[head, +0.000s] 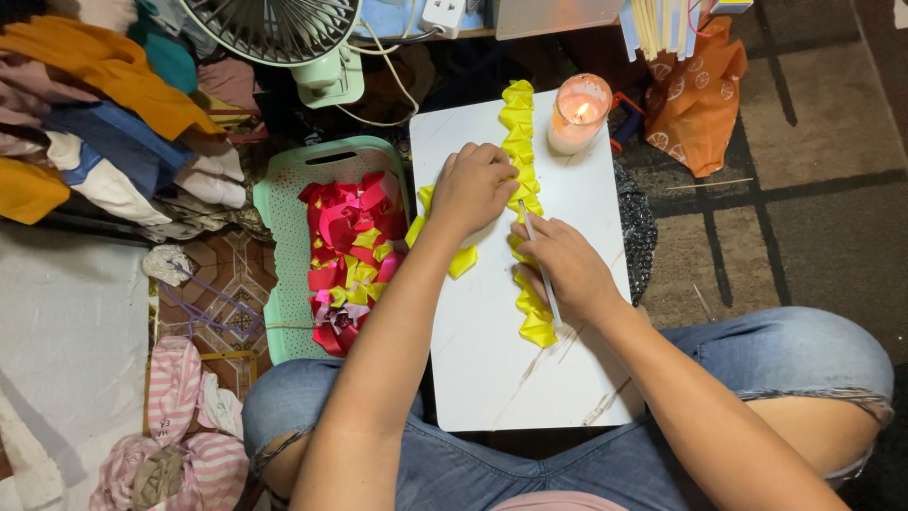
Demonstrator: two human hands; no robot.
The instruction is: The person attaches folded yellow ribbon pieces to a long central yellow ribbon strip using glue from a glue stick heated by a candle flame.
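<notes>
The left hand (470, 189) lies knuckles up with its fingers (492, 163) curled down together onto the chain of folded yellow satin ribbon petals (523, 180), pressing it flat against the white rectangular board (482, 350) that serves as a counter across the person's lap. The right hand (567, 270) sits just near and to the right of it, its fingers pinched shut on a thin pale stick-like tool (537, 263) (what kind of tool I cannot tell), whose far tip points up toward the left hand's fingertips and touches the ribbon there.

The ribbon chain's long axis runs from far to near down the right half of the board, from beside the lit candle in a clear glass jar (579, 114) to a near end just below the right hand. The two hands meet about midway along it, the left covering the far stretch, the right the near one. A few loose yellow pieces (462, 261) lie under the left wrist.

Open board lies near the person and to the left of the chain; the right edge is close to the right hand. The candle stands at the far right corner, touching or just beside the ribbon's far end. Left of the board rests a mint-green plastic basket tray (284, 246) holding red, pink and yellow ribbon pieces (348, 255).
</notes>
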